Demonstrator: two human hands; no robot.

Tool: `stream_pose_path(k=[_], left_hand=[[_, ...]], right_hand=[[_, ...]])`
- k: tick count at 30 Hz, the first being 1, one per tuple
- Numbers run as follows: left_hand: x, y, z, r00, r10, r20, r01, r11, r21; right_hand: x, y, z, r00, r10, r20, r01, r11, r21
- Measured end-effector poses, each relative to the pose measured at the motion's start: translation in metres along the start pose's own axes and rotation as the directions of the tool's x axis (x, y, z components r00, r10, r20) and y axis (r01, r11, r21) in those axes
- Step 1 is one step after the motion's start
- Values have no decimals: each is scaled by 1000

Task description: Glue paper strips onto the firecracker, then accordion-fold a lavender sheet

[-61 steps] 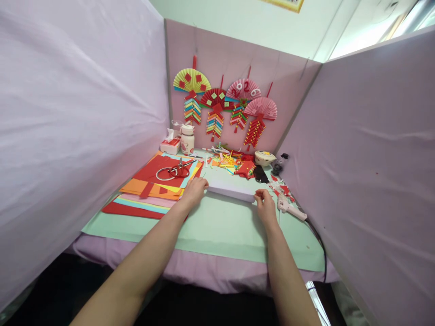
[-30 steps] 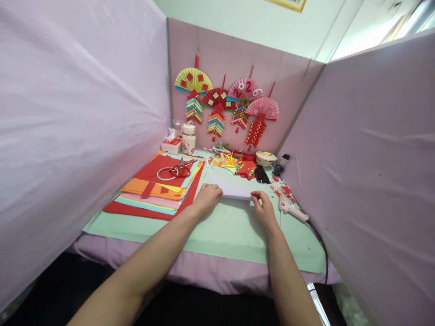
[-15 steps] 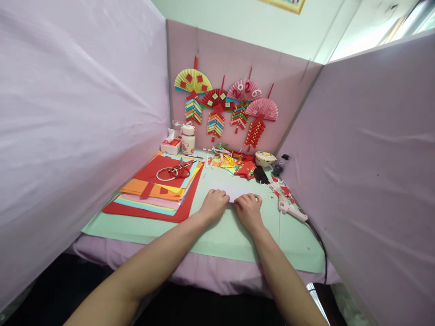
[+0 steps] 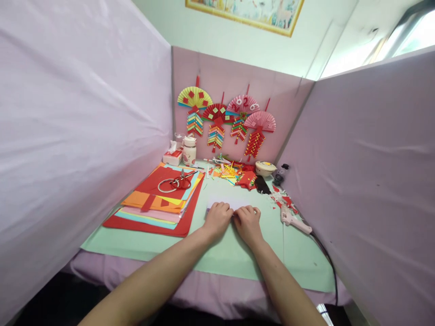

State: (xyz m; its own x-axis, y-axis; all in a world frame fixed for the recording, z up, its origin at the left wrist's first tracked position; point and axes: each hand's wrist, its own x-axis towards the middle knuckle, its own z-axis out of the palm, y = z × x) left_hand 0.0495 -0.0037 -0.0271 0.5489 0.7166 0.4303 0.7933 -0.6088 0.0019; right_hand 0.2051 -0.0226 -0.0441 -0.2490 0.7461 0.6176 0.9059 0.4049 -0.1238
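Note:
A pale purple sheet of paper point(image 4: 227, 199) lies on the green table covering in front of me, partly hidden beneath my fingers. My left hand point(image 4: 219, 219) is closed on its near edge with bent fingers. Close beside it, almost touching, my right hand point(image 4: 247, 222) pinches the same edge, thumb tucked under. A darker purple strip shows along the near edge to the left of my left hand. To the left lies a stack of coloured paper point(image 4: 136, 222) with red-handled scissors point(image 4: 180, 182) on top.
A glue gun point(image 4: 295, 222) with a cord lies at right. Paper scraps point(image 4: 227, 171), a black phone-like object point(image 4: 262, 184), a lidded bowl point(image 4: 265, 168), a bottle point(image 4: 189, 151) and a tissue box point(image 4: 172, 156) line the back. Paper fan ornaments point(image 4: 260, 122) hang on the pink partition point(image 4: 288, 90).
My left hand has slid right along the paper's edge until nearly meeting my right hand, uncovering the paper's left part. The camera has tilted up, so everything sits lower in view.

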Motion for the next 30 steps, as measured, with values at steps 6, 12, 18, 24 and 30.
stream_pose_path(k=[6,12,18,24,30], left_hand=[[1,-3,1,999,23,25,-23,1000,-4],[2,-2,-1,998,25,65,-25,1000,10],[1,-10,-2,996,18,82,-19,1000,4],[-5,-28,-7,994,16,111,-17,1000,8],[-5,-44,-19,983,-105,150,110,994,-25]], right_hand=[[1,1,6,1000,14,7,-14,1000,-4],[1,1,8,1000,3,17,-2,998,-56],[1,0,8,998,63,13,-63,998,0],[0,1,7,996,76,47,-76,997,-6],[1,5,5,990,119,77,-116,992,-40]])
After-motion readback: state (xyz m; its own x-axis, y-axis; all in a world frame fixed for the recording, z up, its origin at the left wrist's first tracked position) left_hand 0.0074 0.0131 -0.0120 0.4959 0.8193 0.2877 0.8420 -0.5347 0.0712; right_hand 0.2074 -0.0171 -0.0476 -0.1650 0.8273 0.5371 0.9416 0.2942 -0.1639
